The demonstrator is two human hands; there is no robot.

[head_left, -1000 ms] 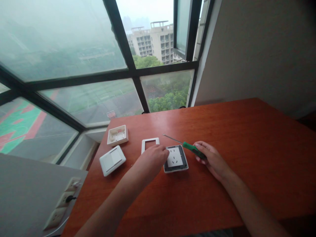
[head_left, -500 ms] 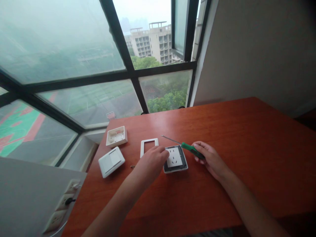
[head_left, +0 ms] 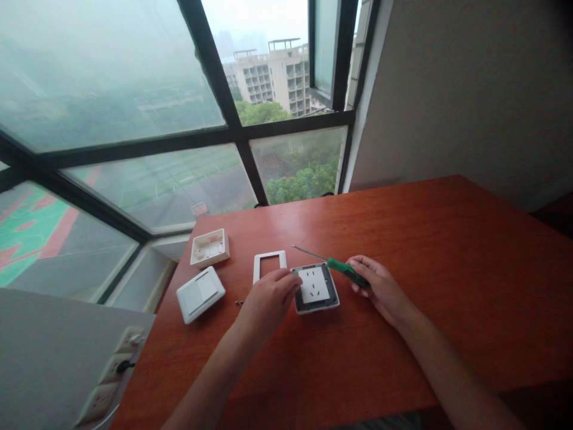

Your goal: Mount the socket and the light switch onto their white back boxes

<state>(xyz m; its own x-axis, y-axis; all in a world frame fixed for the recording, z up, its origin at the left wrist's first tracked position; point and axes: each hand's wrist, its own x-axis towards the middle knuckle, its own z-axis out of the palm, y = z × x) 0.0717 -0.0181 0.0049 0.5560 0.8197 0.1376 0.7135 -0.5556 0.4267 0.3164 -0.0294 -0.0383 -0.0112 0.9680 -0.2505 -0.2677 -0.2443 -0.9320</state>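
Note:
A white wall socket (head_left: 316, 288) with a dark backing lies flat on the red-brown table (head_left: 447, 269). My left hand (head_left: 267, 298) is pinched at the socket's left edge, fingers closed together; what they grip is too small to make out. My right hand (head_left: 380, 289) is wrapped round the green handle of a screwdriver (head_left: 338, 266), whose thin metal shaft points up-left just above the socket. A white cover frame (head_left: 269, 263) lies just beyond my left hand.
A white switch (head_left: 200, 294) lies at the table's left edge, with an open white mounting box (head_left: 209, 247) behind it. A tiny screw (head_left: 239, 303) lies beside my left wrist. Large windows rise behind the table. A power strip (head_left: 114, 373) sits lower left.
My left hand has slid slightly left, from over the socket's corner to its left edge. My right hand and the screwdriver have stayed in place.

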